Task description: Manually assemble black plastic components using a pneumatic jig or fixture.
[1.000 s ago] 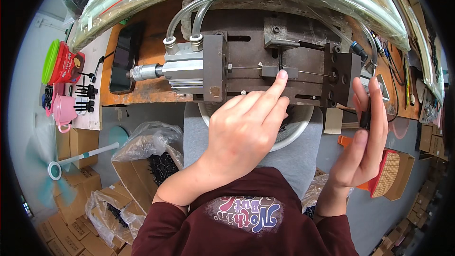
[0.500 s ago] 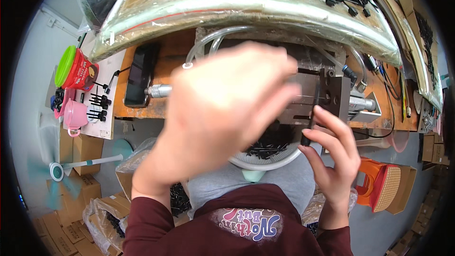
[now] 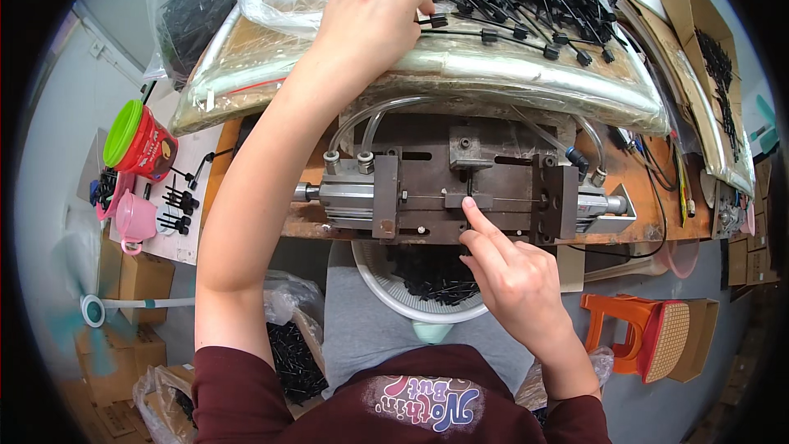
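Observation:
My left hand (image 3: 374,23) reaches up to the plastic-covered shelf, its fingers closed around one end of a black rod with a square knob (image 3: 437,21) at the edge of a heap of similar rods. My right hand (image 3: 514,271) is at the metal clamping fixture (image 3: 427,218), index finger stretched out and the other fingers loosely bent. That fingertip touches a small black piece (image 3: 469,184) in the fixture's middle block; most of the piece is hidden. Nothing shows in the right hand's grip.
Pneumatic cylinders (image 3: 347,199) with clear hoses flank the fixture. Below it, a white basket (image 3: 370,279) of black parts rests at my lap. A red bucket (image 3: 152,144) and pink cup (image 3: 136,215) stand left. An orange stool (image 3: 608,321) and a fan (image 3: 93,311) are nearby.
My left hand has moved from over the fixture up to the rod heap and closed on a rod. My right hand has shifted left to the middle block and no longer holds its black rod.

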The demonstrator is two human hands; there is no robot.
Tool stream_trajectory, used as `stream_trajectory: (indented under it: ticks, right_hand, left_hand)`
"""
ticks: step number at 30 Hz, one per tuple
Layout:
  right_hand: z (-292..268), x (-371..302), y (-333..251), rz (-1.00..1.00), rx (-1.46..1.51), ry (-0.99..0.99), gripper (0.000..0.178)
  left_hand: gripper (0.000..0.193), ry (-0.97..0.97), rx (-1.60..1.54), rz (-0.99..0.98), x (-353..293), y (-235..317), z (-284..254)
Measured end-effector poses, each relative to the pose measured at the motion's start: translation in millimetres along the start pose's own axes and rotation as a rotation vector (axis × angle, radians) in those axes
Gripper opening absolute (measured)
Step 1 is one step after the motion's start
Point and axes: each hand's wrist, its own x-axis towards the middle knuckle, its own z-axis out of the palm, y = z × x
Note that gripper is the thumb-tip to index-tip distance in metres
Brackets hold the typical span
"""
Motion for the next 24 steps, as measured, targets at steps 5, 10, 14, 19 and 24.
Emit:
stream_trajectory:
  ticks: [5, 10, 14, 19, 24]
  right_hand:
    - [-19.5, 11.0, -2.8, 0.010, 0.049, -0.087, 0.030]
    - [-50.4, 70.7, 19.2, 0.112, 0.216, 0.220, 0.024]
    - [-58.1, 150.7, 80.1, -0.016, 0.008, 0.462, 0.022]
    - [-43.3, 244.8, 131.2, 0.199, -0.192, 0.211, 0.054]
    - [-30.6, 277.1, 157.6, 0.257, -0.310, -0.016, 0.059]
  left_hand:
    - [0.021, 0.116, -0.177, 0.051, -24.9, 9.5, -32.5]
    - [0.025, 0.185, -0.368, 0.090, -74.3, 45.5, -67.4]
    - [0.035, 0.023, -0.599, 0.053, -113.2, 80.5, -72.9]
    - [0.033, -0.061, -0.645, 0.021, -145.5, 111.3, -61.2]
    - [0.031, -0.111, -0.646, -0.024, -170.8, 126.0, -44.3]
